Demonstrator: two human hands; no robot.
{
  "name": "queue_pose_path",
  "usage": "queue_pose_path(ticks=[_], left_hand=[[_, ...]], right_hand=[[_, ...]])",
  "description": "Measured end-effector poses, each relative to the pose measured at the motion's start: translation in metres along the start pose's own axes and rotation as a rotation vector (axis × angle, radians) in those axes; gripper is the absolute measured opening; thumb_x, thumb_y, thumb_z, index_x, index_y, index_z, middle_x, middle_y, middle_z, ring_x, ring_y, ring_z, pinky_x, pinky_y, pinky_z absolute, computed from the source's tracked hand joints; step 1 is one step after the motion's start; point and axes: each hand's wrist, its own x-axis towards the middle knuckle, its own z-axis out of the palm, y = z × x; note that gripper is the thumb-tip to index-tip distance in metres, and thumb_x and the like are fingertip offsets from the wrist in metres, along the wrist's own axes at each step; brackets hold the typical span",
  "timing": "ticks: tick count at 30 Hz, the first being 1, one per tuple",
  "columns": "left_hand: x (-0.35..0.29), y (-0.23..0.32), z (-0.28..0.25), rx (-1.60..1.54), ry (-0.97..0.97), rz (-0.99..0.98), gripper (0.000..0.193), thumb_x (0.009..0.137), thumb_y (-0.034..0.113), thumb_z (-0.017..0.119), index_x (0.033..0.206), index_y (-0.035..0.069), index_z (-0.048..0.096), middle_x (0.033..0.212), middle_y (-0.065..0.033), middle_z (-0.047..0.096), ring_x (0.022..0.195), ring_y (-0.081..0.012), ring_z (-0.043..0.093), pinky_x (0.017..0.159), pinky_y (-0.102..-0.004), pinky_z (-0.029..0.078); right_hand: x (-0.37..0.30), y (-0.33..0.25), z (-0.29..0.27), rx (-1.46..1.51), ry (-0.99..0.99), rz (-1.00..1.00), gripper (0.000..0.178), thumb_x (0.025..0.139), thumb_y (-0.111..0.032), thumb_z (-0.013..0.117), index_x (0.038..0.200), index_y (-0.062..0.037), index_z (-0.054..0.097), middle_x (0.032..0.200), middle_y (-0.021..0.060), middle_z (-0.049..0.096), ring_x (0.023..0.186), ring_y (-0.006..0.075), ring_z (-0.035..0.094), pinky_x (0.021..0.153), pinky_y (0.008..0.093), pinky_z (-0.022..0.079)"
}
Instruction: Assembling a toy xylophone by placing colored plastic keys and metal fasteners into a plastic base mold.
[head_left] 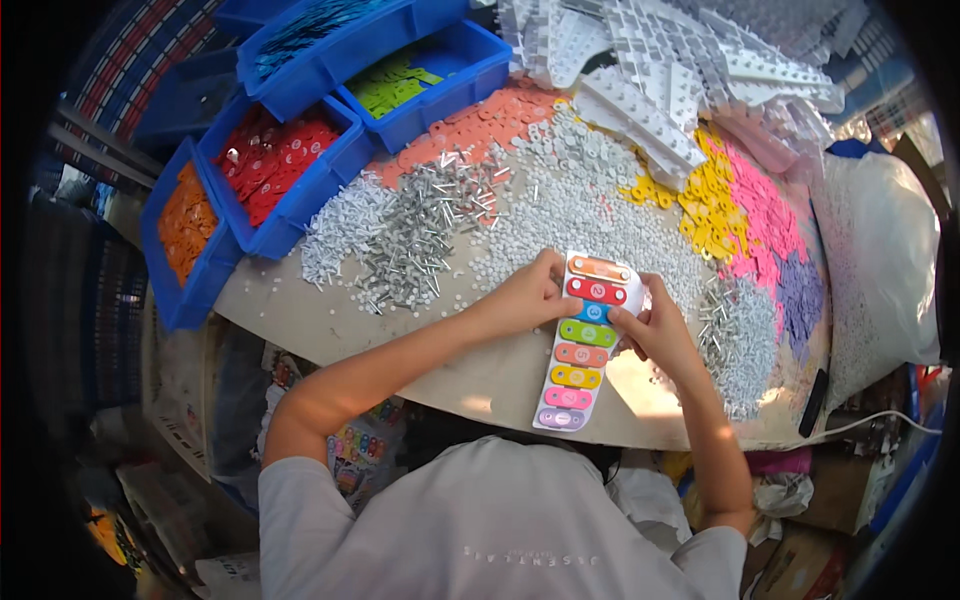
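A white toy xylophone (583,345) with a column of coloured bars is held over the front of the table. My left hand (540,290) grips its left edge, thumb at the left end of the blue bar (592,312). From the right, my right hand (652,325) pinches the other edge, its thumb on that bar's right end. White round heads sit in the ends of the orange bar (598,269) and red bar (597,291) above. On the lower bars, from the green bar (587,333) down to the purple bar (562,418), dark holes show at the ends.
Blue bins (262,250) of coloured bars stand at the left. Silver pins (415,240) and small white caps (590,220) are heaped mid-table. Yellow bars (712,205), pink bars (765,215) and purple bars (800,300) lie right. White plastic bases (640,110) are stacked behind; a white sack (880,270) stands right.
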Motion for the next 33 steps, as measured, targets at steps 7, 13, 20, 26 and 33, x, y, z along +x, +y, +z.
queue_pose_path(ticks=[7, 13, 20, 26, 33], left_hand=[[-0.075, 0.034, -0.041, 0.178, 0.571, 0.194, 0.016, 0.095, 0.014, 0.067, 0.104, 0.001, 0.066, 0.078, -0.0046, 0.063, 0.067, -0.0102, 0.056, 0.062, -0.0284, 0.047], [-0.117, 0.024, -0.123, 0.83, 1.006, 0.271, 0.01, 0.091, 0.009, 0.068, 0.097, 0.003, 0.072, 0.088, -0.0096, 0.064, 0.082, -0.0268, 0.062, 0.07, -0.0354, 0.049], [-0.108, 0.011, -0.145, 1.228, 0.954, 0.308, 0.01, 0.081, 0.006, 0.074, 0.09, 0.004, 0.073, 0.088, -0.0073, 0.059, 0.088, -0.0273, 0.058, 0.077, -0.0396, 0.046], [-0.099, 0.007, -0.147, 1.281, 0.924, 0.25, 0.009, 0.08, 0.005, 0.074, 0.089, 0.005, 0.074, 0.085, -0.0078, 0.057, 0.086, -0.0284, 0.057, 0.078, -0.0412, 0.046], [-0.099, 0.011, -0.149, 1.305, 0.898, 0.246, 0.007, 0.085, 0.004, 0.069, 0.092, 0.003, 0.067, 0.094, -0.0104, 0.058, 0.092, -0.0294, 0.057, 0.082, -0.0419, 0.045]], right_hand=[[-0.047, 0.036, -0.075, -0.605, 0.912, -0.42, 0.014, 0.099, -0.011, 0.058, 0.105, 0.0005, 0.064, 0.087, 0.0116, 0.064, 0.077, 0.0212, 0.058, 0.072, 0.0339, 0.047], [-0.072, 0.117, -0.122, -0.97, 0.919, -0.172, 0.027, 0.097, -0.006, 0.058, 0.124, -0.0004, 0.061, 0.123, 0.0184, 0.06, 0.111, 0.0371, 0.057, 0.098, 0.043, 0.044], [-0.056, 0.138, -0.127, -0.88, 1.018, -0.251, 0.02, 0.093, -0.004, 0.061, 0.113, -0.0006, 0.062, 0.106, 0.0164, 0.063, 0.099, 0.0369, 0.058, 0.088, 0.0444, 0.046], [-0.051, 0.131, -0.125, -0.838, 1.002, -0.287, 0.016, 0.092, -0.001, 0.061, 0.107, -0.0014, 0.061, 0.091, 0.0151, 0.061, 0.085, 0.0352, 0.059, 0.079, 0.0439, 0.046], [-0.05, 0.129, -0.128, -0.751, 1.015, -0.266, 0.017, 0.093, -0.001, 0.059, 0.11, 0.0004, 0.06, 0.091, 0.0152, 0.062, 0.085, 0.031, 0.059, 0.078, 0.0425, 0.047]])
